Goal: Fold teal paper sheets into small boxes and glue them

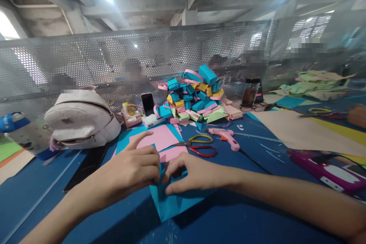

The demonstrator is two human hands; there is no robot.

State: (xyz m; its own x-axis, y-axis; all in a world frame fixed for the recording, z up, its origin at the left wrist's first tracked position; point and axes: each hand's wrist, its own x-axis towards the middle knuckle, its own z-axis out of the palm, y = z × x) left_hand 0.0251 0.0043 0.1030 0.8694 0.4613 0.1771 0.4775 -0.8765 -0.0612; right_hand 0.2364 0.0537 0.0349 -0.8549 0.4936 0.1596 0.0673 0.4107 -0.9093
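A folded piece of blue paper (pixel 174 207), with raised sides and a creased front corner, stands on the blue table in front of me. My left hand (pixel 137 164) grips its left upper edge with curled fingers, while the index finger points up and away. From the other side, my right hand (pixel 196 171) curves thumb and fingers over the paper's edge, close to the left fingertips; part of the fold is hidden behind them. Just beyond lie pink paper sheets (pixel 156 137) and scissors (pixel 197 143) with yellow and red handles. A pink glue gun (pixel 227 137) rests right of the scissors.
Behind stands a heap of folded paper boxes (pixel 194 97). At left are a white backpack (pixel 85 118), a bottle (pixel 27 137) and a dark phone-like slab (pixel 85 167). A purple device (pixel 328 169) and a large beige sheet (pixel 300 129) lie right. A perforated metal screen (pixel 94 61) closes the back.
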